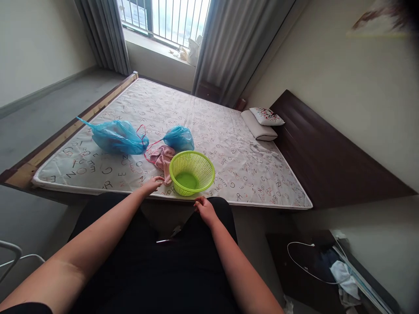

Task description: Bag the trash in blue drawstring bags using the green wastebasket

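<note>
A green plastic basket [207,176] with lattice sides stands upright near the mattress's front edge, nothing visible inside. Crumpled against its left side lies a pink cloth item [161,158], its exact kind unclear. My left hand [153,186] reaches over the mattress edge, fingers extended close to the cloth's lower end; whether they touch it I cannot tell. Just below the basket, my right hand [205,209] is by my right knee, fingers loosely bent and apart, holding nothing visible. Behind the cloth sit a small blue plastic bag [180,138] and a larger blue plastic bag [118,137], with red drawstrings.
The letter-printed mattress [229,161] lies on a wooden bed frame [29,168] with a dark headboard [330,152]. A patterned pillow [266,116] rests on a beige bolster [258,125]. To the lower right, a dark nightstand [278,257] bears a white cable [296,264].
</note>
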### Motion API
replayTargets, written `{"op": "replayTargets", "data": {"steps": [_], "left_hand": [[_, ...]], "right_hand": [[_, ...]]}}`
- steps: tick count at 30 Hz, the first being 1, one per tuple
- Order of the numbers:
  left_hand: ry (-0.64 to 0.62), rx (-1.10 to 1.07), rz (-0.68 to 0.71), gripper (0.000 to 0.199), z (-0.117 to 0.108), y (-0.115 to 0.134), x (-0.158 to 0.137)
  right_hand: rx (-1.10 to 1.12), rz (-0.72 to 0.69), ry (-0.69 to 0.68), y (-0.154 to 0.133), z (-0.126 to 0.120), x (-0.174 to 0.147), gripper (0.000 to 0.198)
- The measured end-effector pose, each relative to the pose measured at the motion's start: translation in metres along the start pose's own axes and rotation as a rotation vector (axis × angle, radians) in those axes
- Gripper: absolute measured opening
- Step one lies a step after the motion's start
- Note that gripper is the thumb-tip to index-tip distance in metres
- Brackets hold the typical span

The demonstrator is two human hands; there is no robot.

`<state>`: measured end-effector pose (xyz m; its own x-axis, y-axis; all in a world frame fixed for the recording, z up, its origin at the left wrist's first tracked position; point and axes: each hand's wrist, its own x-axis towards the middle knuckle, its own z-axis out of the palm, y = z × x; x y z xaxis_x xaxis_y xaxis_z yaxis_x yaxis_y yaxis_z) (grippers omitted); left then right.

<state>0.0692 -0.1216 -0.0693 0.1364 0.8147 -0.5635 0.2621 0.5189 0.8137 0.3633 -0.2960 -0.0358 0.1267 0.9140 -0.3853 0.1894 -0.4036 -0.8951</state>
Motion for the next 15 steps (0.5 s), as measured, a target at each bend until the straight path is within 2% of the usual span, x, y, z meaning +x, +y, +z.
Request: {"op": "replayTargets", "data": {"steps": [5,9,12,15], "left_hand": [[-0.09,0.017,-0.038,0.051,0.013,0.0,-0.001],[-0.118,0.0,-0.093,0.049,0.034,-0.002,0.001],[-0.1,-0.072,-0.082,0.041,0.043,0.003,0.0],[-0.026,-0.186,-0.006,0.035,0.042,0.013,-0.006]], "right_hand": [[-0.235,-0.097,-0.069,-0.008,0.012,-0.019,0.016],[-0.369,-0.131,-0.071,-0.013,0.012,-0.026,0.015],[-0.412,-0.125,-0.059,-0.013,0.008,-0.025,0.017],[-0.413,-0.108,-0.043,-0.01,0.005,-0.022,0.018]]}}
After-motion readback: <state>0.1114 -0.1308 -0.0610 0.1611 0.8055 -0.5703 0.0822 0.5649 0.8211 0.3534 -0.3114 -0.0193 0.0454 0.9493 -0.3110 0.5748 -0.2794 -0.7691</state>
